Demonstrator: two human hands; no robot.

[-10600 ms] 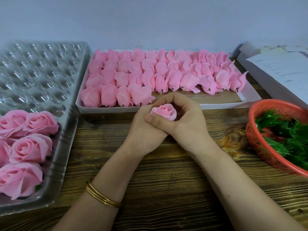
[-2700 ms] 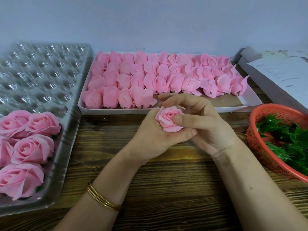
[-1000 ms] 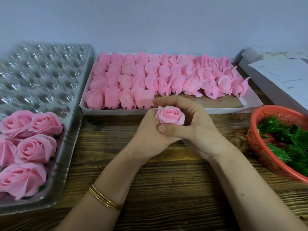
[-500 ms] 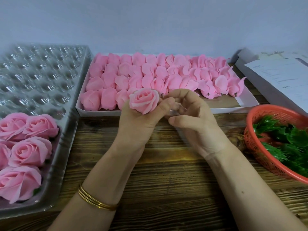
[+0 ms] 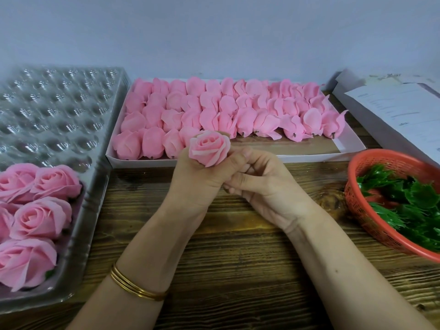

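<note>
My left hand [image 5: 197, 179] grips a pink rose head [image 5: 209, 147] from below, blossom facing up, just in front of the white box. My right hand [image 5: 262, 186] sits right beside it with fingers curled, fingertips touching the left hand under the rose; I cannot see whether they pinch anything. A white cardboard box [image 5: 352, 145] behind the hands holds several rows of closed pink rose buds [image 5: 238, 108]. A clear plastic blister tray [image 5: 59, 110] on the left carries several opened pink roses [image 5: 40, 217] at its near end.
A red mesh basket [image 5: 357, 210] with green plastic leaves [image 5: 409, 198] stands at the right. White paper sheets on a box [image 5: 404, 110] lie at the back right. The wooden table [image 5: 238, 270] stretches toward me under my forearms. A grey wall closes the back.
Within the last second my left hand lifted the rose up and left, out of the right hand's cupped fingers. The right hand now stays curled beside the left hand.
</note>
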